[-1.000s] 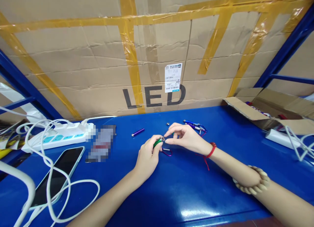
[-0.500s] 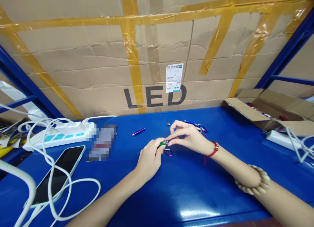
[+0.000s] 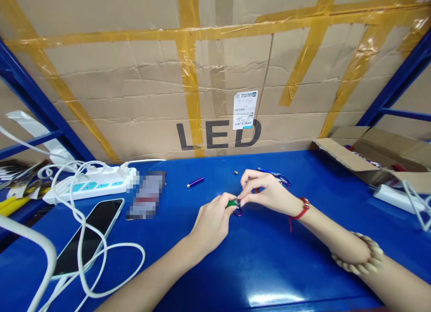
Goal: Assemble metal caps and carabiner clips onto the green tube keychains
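My left hand [image 3: 213,220] is closed around a slim green metal tube [image 3: 231,203], most of it hidden by the fingers. At the tube's right end, the thumb and a fingertip of my right hand [image 3: 264,193] pinch a small silver end piece [image 3: 237,201]. A purple loop-shaped clip [image 3: 238,212] shows just below the fingertips. On the table behind my left hand lies a purple tube [image 3: 195,182] with a silver tip. A tiny silver part [image 3: 235,172] rests beyond my hands. Partly covered by my right hand is a blue pen-like tube [image 3: 267,171] with a clip.
At left are a white power strip [image 3: 97,186] with tangled cables, a phone [image 3: 89,238] and a blurred-out flat item [image 3: 146,195]. An open cardboard box [image 3: 340,159] and a white adapter [image 3: 397,199] sit at right. A large taped carton [image 3: 141,92] stands behind the blue table [image 3: 269,253].
The whole view has shifted slightly, so things appear further right and a bit lower. Both hands stay together at the green tube, its silver end now closer to the right fingertips.
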`<state>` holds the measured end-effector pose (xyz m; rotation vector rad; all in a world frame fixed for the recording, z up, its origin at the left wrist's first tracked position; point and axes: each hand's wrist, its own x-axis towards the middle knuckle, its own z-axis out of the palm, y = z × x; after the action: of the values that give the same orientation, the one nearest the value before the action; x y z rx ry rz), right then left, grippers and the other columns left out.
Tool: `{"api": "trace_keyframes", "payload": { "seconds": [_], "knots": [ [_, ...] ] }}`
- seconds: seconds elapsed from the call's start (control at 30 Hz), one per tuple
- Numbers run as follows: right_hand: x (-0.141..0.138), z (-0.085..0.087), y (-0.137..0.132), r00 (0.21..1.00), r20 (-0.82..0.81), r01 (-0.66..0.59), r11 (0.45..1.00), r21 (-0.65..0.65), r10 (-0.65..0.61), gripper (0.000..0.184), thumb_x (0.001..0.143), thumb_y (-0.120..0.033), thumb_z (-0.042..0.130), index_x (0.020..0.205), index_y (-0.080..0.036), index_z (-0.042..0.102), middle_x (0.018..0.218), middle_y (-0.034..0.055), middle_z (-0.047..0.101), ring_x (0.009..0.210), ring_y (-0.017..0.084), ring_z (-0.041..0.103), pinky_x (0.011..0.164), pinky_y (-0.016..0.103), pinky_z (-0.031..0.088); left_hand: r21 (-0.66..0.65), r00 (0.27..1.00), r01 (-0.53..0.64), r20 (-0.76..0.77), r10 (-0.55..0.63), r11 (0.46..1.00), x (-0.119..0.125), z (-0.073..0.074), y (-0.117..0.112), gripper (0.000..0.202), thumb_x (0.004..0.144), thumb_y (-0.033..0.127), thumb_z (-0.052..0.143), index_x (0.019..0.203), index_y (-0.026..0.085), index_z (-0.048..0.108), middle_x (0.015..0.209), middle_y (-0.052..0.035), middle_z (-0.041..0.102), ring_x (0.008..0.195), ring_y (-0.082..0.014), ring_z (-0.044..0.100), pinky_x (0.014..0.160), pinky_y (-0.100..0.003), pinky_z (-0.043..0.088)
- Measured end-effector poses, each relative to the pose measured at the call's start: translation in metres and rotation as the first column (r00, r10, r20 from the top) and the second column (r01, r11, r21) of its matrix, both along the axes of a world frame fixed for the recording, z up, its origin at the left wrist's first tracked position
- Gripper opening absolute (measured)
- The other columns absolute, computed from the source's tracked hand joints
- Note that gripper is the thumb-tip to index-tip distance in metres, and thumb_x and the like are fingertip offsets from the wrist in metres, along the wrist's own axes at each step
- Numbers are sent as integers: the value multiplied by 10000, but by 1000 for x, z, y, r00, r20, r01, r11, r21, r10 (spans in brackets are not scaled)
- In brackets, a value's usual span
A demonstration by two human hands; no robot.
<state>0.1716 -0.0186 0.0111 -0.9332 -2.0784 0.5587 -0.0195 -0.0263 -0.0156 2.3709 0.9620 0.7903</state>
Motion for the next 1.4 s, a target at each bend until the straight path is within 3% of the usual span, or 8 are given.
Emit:
{"api": "trace_keyframes", "payload": {
  "seconds": [0.2, 0.37, 0.67, 0.9, 1.17, 1.4],
  "knots": [
    [-1, 2, -1, 1000, -7, -14, 990, -143, 13, 218, 658, -387, 724, 663, -171, 702, 671, -2, 497, 627, 109, 500, 605, 249, 420, 38, 1000, 7, 9, -8, 999, 0, -3, 1, 69, 882, 173, 385, 876, 210, 443, 949, -32, 649, 824, -181, 624, 659, -259, 449],
    [-4, -2, -1, 999, -42, -1, 969, -249, -10, 273, 635, -425, 729, 649, -156, 684, 694, 3, 499, 588, 100, 502, 577, 252, 429, 153, 999, -4, 47, -4, 988, -3, -9, 6, 81, 857, 168, 425, 789, 205, 447, 836, -38, 636, 793, -180, 615, 656, -258, 457],
    [-14, -3, -6, 983, -174, 4, 950, -313, -61, 328, 643, -435, 714, 548, -149, 582, 656, -2, 494, 566, 97, 496, 535, 235, 414, 135, 981, 9, 193, -36, 991, -5, -10, 12, 87, 851, 167, 441, 775, 196, 470, 802, -33, 613, 776, -154, 596, 676, -245, 464],
    [-14, 1, -9, 982, -189, -65, 903, -425, -18, 345, 645, -437, 712, 564, -141, 554, 604, -12, 502, 534, 95, 518, 507, 220, 409, 188, 972, 35, 223, -78, 982, -4, -14, 10, 99, 858, 158, 435, 773, 191, 471, 768, -32, 590, 760, -149, 585, 678, -242, 467],
    [-16, 0, -8, 975, -205, -51, 811, -582, -86, 414, 574, -488, 731, 552, -142, 504, 538, -19, 517, 471, 79, 482, 410, 185, 347, 123, 979, 9, 200, -34, 992, -3, -13, 8, 84, 861, 189, 444, 800, 193, 502, 793, -34, 623, 745, -150, 593, 648, -240, 468],
    [-14, 1, -6, 977, -160, 2, 752, -659, -143, 401, 549, -484, 740, 551, -133, 547, 507, -14, 522, 463, 80, 469, 391, 180, 354, 103, 981, 15, 192, -35, 995, -2, -10, 7, 120, 865, 164, 449, 930, 219, 534, 895, -15, 641, 834, -142, 597, 735, -235, 460]
  ]
}}
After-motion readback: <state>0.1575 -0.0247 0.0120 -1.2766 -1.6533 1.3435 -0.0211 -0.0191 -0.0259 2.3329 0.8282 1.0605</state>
